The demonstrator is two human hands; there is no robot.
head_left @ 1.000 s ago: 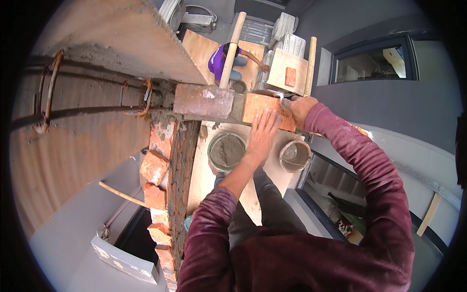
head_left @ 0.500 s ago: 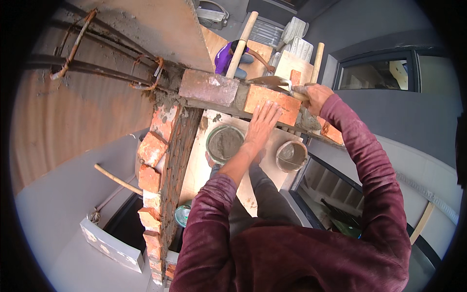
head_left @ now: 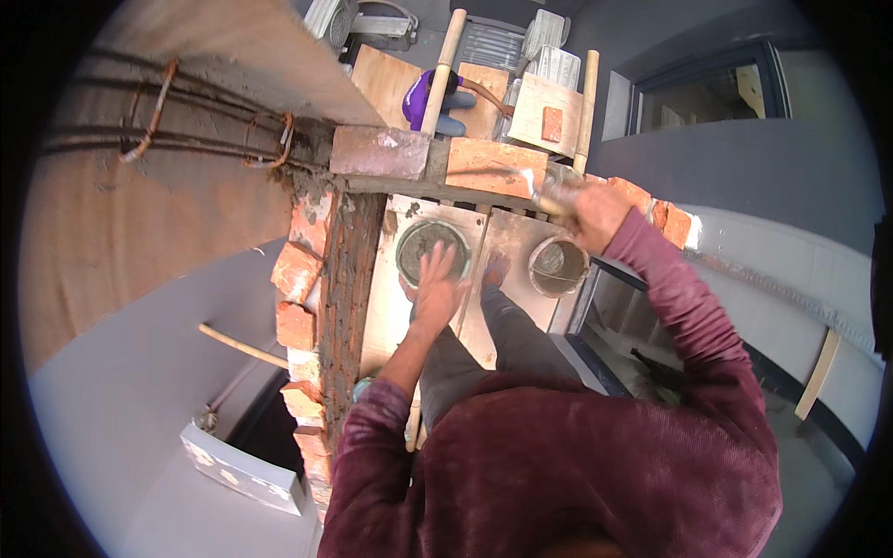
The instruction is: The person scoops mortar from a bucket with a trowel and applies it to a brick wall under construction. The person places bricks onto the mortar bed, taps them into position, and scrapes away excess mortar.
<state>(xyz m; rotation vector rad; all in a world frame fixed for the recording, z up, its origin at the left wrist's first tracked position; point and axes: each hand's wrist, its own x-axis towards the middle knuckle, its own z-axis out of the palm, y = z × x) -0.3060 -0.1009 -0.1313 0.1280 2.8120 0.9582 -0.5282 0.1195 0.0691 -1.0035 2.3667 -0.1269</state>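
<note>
My right hand [head_left: 598, 216] grips the handle of a trowel [head_left: 555, 197]. Its blade is smeared by motion in front of an orange brick [head_left: 484, 152], which lies on the mortar bed of the low wall. To the left on that wall is a dull purplish brick [head_left: 379, 152], with mortar between the two. My left hand [head_left: 441, 284] hangs above a round bucket [head_left: 400, 244] of grey mortar, its fingers spread and slightly blurred, holding nothing. Whether it touches the mortar I cannot tell.
Another bucket [head_left: 533, 270] stands on the boards by my feet. A jagged brick column [head_left: 296, 325] rises at left, with rusty rebar [head_left: 149, 121] beyond it. Bamboo poles [head_left: 445, 70] stand behind the wall, where another person [head_left: 430, 98] crouches. A loose brick [head_left: 553, 125] rests on plywood.
My left hand has left the orange brick and come back over the mortar bucket. My right hand, still holding the trowel, has moved slightly nearer to me.
</note>
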